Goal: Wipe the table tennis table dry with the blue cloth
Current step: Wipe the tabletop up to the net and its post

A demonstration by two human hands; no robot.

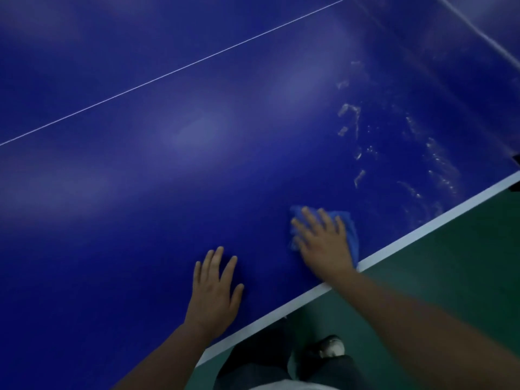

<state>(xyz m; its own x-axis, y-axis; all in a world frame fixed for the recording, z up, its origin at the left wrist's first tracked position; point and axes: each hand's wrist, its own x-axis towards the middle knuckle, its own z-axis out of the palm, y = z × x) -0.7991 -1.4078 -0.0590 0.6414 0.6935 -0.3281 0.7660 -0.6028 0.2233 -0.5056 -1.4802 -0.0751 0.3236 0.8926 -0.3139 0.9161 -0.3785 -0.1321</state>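
cloth pinned flat by the right hand, wet streaks not yet dried

the right hand (323, 243) lies palm-down on the crumpled blue cloth (352, 238), just inside the white edge band (422, 232) of the dark blue table tennis worktop (168, 192); its grip is spread apart, fingers straight and pressing rather than curled round the fabric, which seems the way to keep as much cloth as possible against the surface for a wipe; the left hand (213, 288) rests flat on bare worktop a little further in from the band, its grip likewise apart and holding nothing, most likely a brace while the body leans over; pale water streaks (351, 114) are scattered further along the band, beyond the cloth, so by my reading that part is not yet dried; much of the cloth is hidden beneath the palm, so its folds and how soaked it is cannot be told; glare patches blur the surface far from the band, and damp there would be hard to spot; a pale strip (478, 32) past the far end of the band may be the net but is too smeared to say; a dark fitting (516, 187) on the band is cut off by the frame; below the band only green floor (450, 263) and one shoe (332, 346) show.
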